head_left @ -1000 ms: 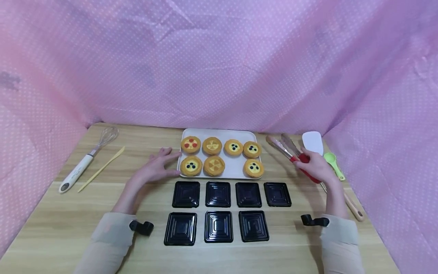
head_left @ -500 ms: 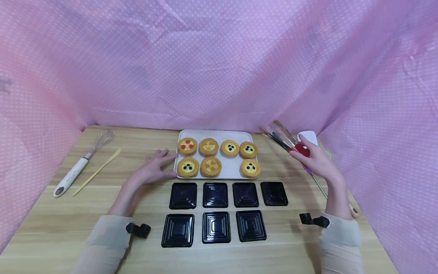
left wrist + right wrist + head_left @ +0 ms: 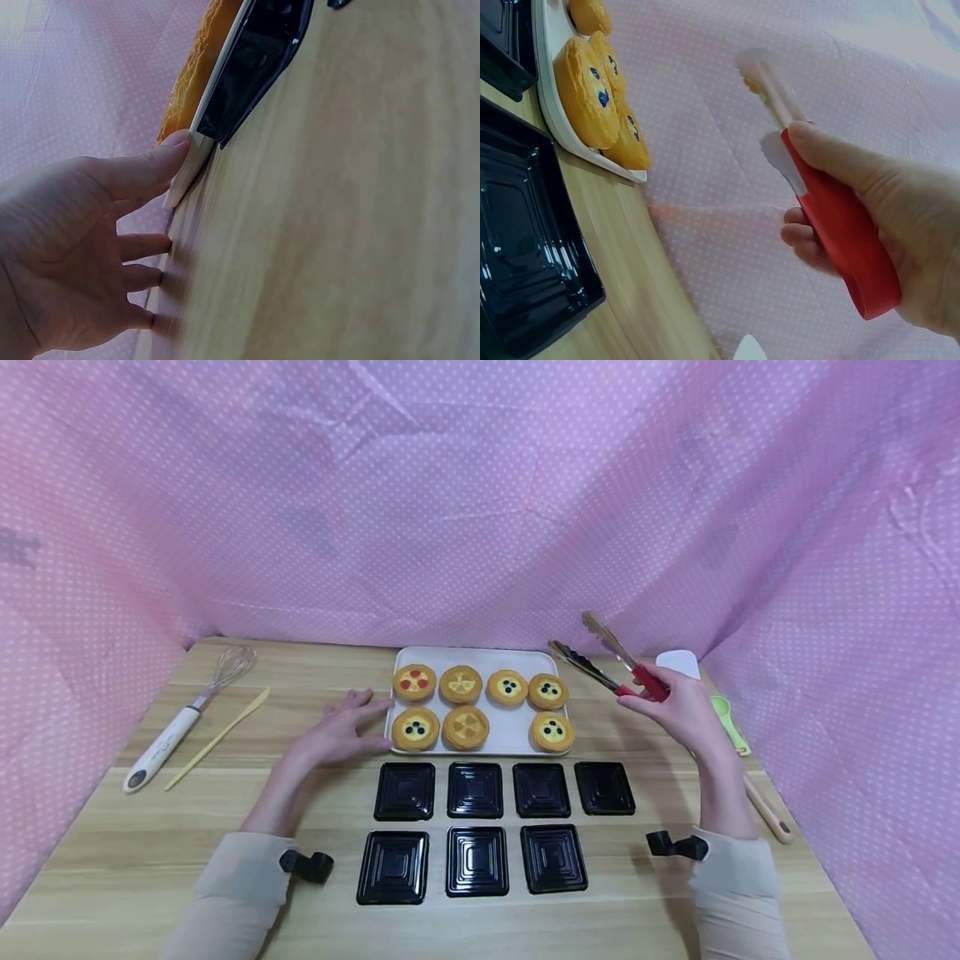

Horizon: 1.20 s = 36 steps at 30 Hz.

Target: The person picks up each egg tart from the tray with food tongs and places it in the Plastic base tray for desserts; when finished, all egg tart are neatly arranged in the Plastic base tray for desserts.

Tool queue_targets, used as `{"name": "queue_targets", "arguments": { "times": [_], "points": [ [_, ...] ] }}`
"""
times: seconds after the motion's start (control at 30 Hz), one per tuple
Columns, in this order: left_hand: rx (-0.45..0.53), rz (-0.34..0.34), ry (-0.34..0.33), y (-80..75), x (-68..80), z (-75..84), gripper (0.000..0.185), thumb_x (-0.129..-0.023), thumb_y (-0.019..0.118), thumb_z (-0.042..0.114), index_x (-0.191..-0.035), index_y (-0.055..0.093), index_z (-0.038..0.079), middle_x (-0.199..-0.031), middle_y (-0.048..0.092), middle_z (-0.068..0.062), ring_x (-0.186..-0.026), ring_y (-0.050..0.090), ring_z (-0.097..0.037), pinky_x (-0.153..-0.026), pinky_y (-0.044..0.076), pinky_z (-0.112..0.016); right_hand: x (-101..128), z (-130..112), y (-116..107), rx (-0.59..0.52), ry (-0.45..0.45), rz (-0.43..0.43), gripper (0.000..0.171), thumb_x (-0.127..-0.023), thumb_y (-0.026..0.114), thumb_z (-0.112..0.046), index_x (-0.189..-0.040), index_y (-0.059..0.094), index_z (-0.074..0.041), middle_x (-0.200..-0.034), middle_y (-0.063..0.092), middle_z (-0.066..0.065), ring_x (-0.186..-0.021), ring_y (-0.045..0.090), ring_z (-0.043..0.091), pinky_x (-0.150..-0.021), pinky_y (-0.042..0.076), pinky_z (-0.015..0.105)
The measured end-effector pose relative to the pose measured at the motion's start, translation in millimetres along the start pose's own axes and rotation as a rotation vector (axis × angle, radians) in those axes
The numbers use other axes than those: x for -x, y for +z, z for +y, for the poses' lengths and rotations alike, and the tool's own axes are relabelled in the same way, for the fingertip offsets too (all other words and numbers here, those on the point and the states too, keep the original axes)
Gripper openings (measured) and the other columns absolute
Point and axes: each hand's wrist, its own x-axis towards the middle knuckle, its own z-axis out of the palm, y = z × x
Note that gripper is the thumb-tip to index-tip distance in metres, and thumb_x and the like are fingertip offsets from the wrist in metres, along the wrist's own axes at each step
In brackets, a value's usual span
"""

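My right hand (image 3: 681, 706) grips a pair of tongs (image 3: 847, 240) by the red handles, their two metal arms spread apart and raised at the right of the tray. At the tray's left edge my left hand (image 3: 333, 731) has its fingers extended, the thumb touching the rim in the left wrist view. The white tray (image 3: 512, 727) carries several egg tarts: one with red dots (image 3: 414, 682), others with dark berries (image 3: 552, 732) or yellow wedge patterns (image 3: 465, 727). Closer to me lie several black square plastic trays (image 3: 476, 790) in two rows.
A whisk (image 3: 168, 739) and a thin yellow spatula-like stick (image 3: 221, 735) lie at the left. On the right are a white spatula (image 3: 678, 662) with a wooden handle and a green measuring spoon (image 3: 727, 720). Pink dotted cloth (image 3: 480, 510) hangs behind and beside the table.
My right hand has lifted the tongs off the table beside the spatula and moved them a little left, their arms spreading wider. The left hand stays at the tray's edge.
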Motion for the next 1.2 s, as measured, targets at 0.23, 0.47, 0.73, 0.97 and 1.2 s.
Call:
{"name": "queue_targets", "arguments": {
  "times": [0.23, 0.47, 0.73, 0.97, 1.2],
  "points": [
    [0.002, 0.005, -0.003, -0.6, 1.0, -0.4, 0.08, -0.093, 0.072, 0.044, -0.16, 0.037, 0.018, -0.171, 0.007, -0.028, -0.157, -0.003, -0.055, -0.122, -0.008, -0.076, 2, 3, 1, 0.112, -0.124, 0.035, 0.047, -0.089, 0.08, -0.037, -0.13, 0.069, -0.017, -0.097, 0.075, 0.004, -0.073, 0.061, 0.004, -0.061, 0.049, 0.019],
    [0.003, 0.005, -0.001, -1.6, 0.5, -1.9, 0.08, -0.093, 0.072, 0.042, -0.16, 0.037, 0.017, -0.17, 0.007, -0.029, -0.156, -0.003, -0.055, -0.122, -0.008, -0.076, 2, -2, 0, 0.162, -0.092, 0.008, 0.052, -0.083, 0.085, -0.042, -0.127, 0.072, -0.018, -0.078, 0.067, -0.001, -0.067, 0.057, 0.011, -0.057, 0.044, 0.026],
    [-0.002, -0.005, -0.005, -2.5, 1.1, -2.9, 0.08, -0.093, 0.071, 0.045, -0.16, 0.036, 0.018, -0.171, 0.006, -0.028, -0.157, -0.004, -0.055, -0.121, -0.009, -0.076, 2, -7, 3, 0.181, -0.066, -0.033, 0.053, -0.079, 0.088, -0.044, -0.119, 0.076, -0.01, -0.077, 0.073, 0.002, -0.07, 0.064, 0.017, -0.068, 0.05, 0.034],
    [-0.008, -0.01, -0.01, -3.6, 1.8, -1.9, 0.081, -0.093, 0.07, 0.047, -0.161, 0.035, 0.019, -0.171, 0.006, -0.027, -0.157, -0.005, -0.053, -0.122, -0.009, -0.076, 3, -9, 1, 0.231, -0.054, -0.077, 0.052, -0.082, 0.085, -0.045, -0.121, 0.074, -0.013, -0.082, 0.075, 0.004, -0.073, 0.067, 0.021, -0.065, 0.048, 0.033],
    [-0.004, -0.01, -0.012, -3.2, 2.2, -1.6, 0.08, -0.093, 0.07, 0.046, -0.16, 0.036, 0.018, -0.171, 0.007, -0.027, -0.157, -0.005, -0.053, -0.122, -0.009, -0.075, 4, -10, 2, 0.261, -0.057, -0.132, 0.048, -0.084, 0.084, -0.044, -0.121, 0.073, -0.014, -0.094, 0.077, 0.01, -0.079, 0.068, 0.025, -0.067, 0.051, 0.04]
  ]
}}
